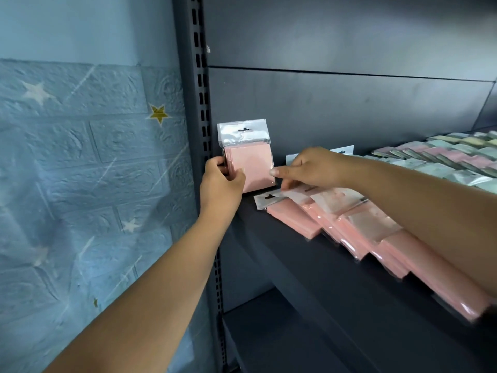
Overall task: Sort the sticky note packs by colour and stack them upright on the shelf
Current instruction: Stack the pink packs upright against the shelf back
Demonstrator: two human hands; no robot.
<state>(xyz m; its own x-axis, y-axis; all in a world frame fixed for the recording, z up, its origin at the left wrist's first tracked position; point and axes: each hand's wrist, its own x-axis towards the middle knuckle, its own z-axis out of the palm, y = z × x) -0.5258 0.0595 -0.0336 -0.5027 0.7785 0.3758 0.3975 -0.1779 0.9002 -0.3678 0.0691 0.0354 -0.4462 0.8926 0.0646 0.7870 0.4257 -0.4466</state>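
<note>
Head view: a pink pack (248,160) is held upright at the left end of the shelf (309,265), against the slotted upright (200,103). The left hand (222,181) is curled round its lower left edge, thumb on the front face. The pack's long axis is vertical, hanger tab up.

The right hand (309,169) is reached over a row of pink packs (349,224) lying flat and overlapped, just right of the upright one. Its fingertips are down on the top tab of the nearest flat pack (285,211); whether that tab is pinched or only touched cannot be told. That pack lies directly under the right hand, tab toward the upright pack, so the right hand is judged the nearer. Mixed-colour packs (443,157) are left further right, unsorted.
</note>
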